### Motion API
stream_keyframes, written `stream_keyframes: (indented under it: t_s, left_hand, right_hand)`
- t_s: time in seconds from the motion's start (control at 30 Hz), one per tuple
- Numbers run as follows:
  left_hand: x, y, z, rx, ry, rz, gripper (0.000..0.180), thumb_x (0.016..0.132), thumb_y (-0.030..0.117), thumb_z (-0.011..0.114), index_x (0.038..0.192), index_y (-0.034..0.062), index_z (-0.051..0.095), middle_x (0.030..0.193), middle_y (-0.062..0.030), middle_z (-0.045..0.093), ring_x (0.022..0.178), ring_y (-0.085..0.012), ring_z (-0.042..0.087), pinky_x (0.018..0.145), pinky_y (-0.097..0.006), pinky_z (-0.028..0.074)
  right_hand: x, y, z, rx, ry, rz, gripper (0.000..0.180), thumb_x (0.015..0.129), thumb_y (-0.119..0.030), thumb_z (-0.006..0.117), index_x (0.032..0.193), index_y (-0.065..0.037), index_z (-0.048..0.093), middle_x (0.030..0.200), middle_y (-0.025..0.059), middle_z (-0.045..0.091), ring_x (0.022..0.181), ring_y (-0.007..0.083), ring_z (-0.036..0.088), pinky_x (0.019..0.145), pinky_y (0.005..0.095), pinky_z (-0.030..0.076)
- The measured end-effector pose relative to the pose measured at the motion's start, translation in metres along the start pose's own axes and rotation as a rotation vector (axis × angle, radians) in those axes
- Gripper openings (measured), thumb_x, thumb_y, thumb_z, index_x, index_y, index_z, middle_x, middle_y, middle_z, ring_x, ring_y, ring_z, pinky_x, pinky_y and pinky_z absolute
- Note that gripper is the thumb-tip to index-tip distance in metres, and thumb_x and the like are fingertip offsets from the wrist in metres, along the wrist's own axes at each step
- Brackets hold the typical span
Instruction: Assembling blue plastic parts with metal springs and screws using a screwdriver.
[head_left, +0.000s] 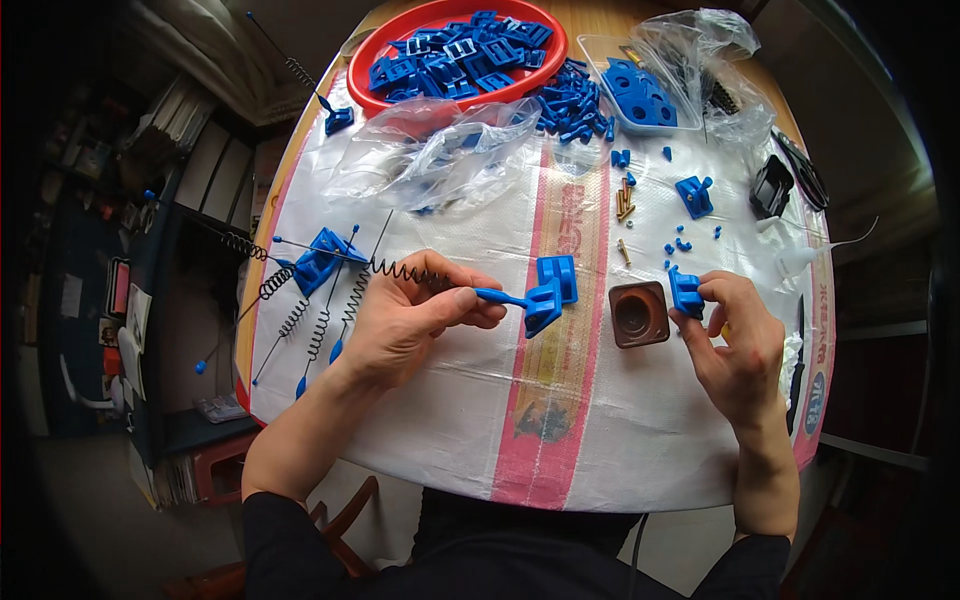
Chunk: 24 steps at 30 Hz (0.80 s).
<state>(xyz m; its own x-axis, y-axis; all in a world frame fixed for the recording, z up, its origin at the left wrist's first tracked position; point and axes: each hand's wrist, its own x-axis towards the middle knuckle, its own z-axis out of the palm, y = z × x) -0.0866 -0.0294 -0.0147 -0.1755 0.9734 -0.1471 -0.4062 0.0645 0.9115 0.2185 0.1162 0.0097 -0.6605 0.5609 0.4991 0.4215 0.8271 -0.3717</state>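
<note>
My left hand (420, 315) is closed, thumb and fingers pinching the blue stem (500, 296) of a black coil-spring antenna (405, 272). The stem's far end meets a blue plastic bracket (543, 306), which is tilted over the sheet. Another blue bracket piece (562, 272) shows just behind it; whether the two touch I cannot tell. On the right, the fingertips of my right hand (738, 335) pinch a small blue bracket (686, 290) held upright. Between the hands stands a brown square cup (639, 315) with a round hollow.
Finished-looking spring antennas on blue bases (322, 262) lie at left. Farther back are a red basin (362, 85) of blue parts, a pile of blue stems (575, 105), a clear tray (640, 128) and plastic bags (430, 150). Brass screws (626, 200) lie beyond the cup.
</note>
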Motion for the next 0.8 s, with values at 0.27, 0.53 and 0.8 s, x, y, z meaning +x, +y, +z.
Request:
stream_keyframes:
  t_s: [0.27, 0.53, 0.8]
  left_hand:
    - [0.0039, -0.0035, 0.0020, -0.014, 0.030, -0.082, 0.012, 0.096, 0.005, 0.067, 0.101, -0.0024, 0.058, 0.106, -0.0214, 0.070, 0.094, -0.0273, 0.073, 0.084, -0.039, 0.063]
    - [0.0033, -0.0038, 0.0024, -0.001, 0.031, -0.077, 0.010, 0.095, 0.001, 0.065, 0.101, -0.0030, 0.059, 0.107, -0.0221, 0.070, 0.096, -0.0283, 0.073, 0.085, -0.040, 0.063]
    - [0.0030, -0.0038, 0.0012, -0.022, 0.028, -0.088, 0.009, 0.094, -0.002, 0.064, 0.102, -0.0013, 0.059, 0.105, -0.0204, 0.070, 0.094, -0.0274, 0.073, 0.084, -0.039, 0.062]
  right_hand:
    - [-0.0010, -0.0008, 0.0008, 0.000, 0.002, 0.009, 0.037, 0.071, 0.002, 0.083, 0.101, -0.001, 0.059, 0.098, 0.0141, 0.068, 0.067, 0.0244, 0.067, 0.053, 0.0314, 0.054]
    - [-0.0002, -0.0019, 0.0006, -0.005, -0.007, 0.003, 0.038, 0.071, 0.002, 0.083, 0.101, -0.001, 0.059, 0.098, 0.0139, 0.068, 0.066, 0.0243, 0.066, 0.053, 0.0315, 0.054]
    - [-0.0004, -0.0038, -0.0060, -0.069, -0.115, 0.095, 0.030, 0.075, 0.002, 0.078, 0.101, 0.000, 0.061, 0.093, 0.0137, 0.068, 0.064, 0.0218, 0.065, 0.055, 0.0331, 0.052]
